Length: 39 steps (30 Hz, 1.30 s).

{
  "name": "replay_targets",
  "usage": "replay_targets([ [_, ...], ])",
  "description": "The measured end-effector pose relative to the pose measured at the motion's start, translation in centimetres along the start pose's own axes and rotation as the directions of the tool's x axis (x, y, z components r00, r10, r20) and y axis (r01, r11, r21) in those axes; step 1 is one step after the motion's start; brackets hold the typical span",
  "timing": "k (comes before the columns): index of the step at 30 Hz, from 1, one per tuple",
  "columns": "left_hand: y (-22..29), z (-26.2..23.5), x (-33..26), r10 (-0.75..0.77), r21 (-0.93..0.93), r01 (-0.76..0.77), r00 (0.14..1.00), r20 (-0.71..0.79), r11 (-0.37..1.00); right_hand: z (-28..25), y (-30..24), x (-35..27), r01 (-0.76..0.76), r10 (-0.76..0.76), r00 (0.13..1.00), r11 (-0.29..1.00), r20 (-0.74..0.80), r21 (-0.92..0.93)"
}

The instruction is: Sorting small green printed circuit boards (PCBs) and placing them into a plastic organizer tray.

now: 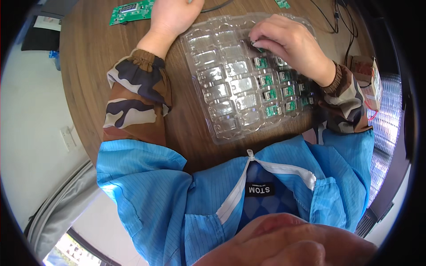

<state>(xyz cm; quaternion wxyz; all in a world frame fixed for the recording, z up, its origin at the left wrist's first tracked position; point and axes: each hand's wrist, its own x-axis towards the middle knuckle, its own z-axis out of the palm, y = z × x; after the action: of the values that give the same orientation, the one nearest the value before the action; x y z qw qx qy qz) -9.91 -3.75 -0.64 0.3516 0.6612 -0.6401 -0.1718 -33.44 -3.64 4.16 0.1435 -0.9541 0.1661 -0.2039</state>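
Note:
My right hand (290,44) is closed in a pinch over the far part of a clear plastic blister tray (217,91). Between its thumb and fingertips is a small green circuit board (260,49), mostly covered by the fingers. Similar small circuit boards (266,80) with metal connectors fill several pockets on the tray's right side, while the left-hand pockets hold none. At the top edge my left hand (175,17) lies beside a larger green circuit board (129,12) with a digit display. Its fingers run out of the picture, so their grip is hidden.
The tray lies on a round-edged brown wooden table (88,53). Another small green board (282,3) sits at the far edge. Black cables (350,22) trail at the far right, near an open cardboard box (370,80). A dark cable (217,6) runs beside my left hand.

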Motion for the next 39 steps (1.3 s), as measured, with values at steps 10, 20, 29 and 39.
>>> replay_targets([
  [10,0.1,-0.5,-1.7,0.071,-0.055,-0.080,0.986,-0.148,0.995,2.3,5.9,8.8,-0.465,0.486,0.830,0.333,0.273,0.820],
  [20,0.2,-0.6,-1.4,0.035,-0.088,-0.049,0.988,-0.148,0.995,3.6,7.5,11.1,-0.511,0.412,0.841,0.393,0.351,0.764],
  [29,0.3,-0.4,-1.1,0.056,-0.082,-0.069,0.987,-0.151,0.994,4.0,8.2,11.8,-0.488,0.416,0.866,0.576,0.279,0.656],
  [39,0.3,-0.7,-1.2,0.028,-0.081,-0.042,0.986,-0.165,0.996,3.3,5.6,12.1,-0.460,0.428,0.888,0.805,0.169,0.376],
])
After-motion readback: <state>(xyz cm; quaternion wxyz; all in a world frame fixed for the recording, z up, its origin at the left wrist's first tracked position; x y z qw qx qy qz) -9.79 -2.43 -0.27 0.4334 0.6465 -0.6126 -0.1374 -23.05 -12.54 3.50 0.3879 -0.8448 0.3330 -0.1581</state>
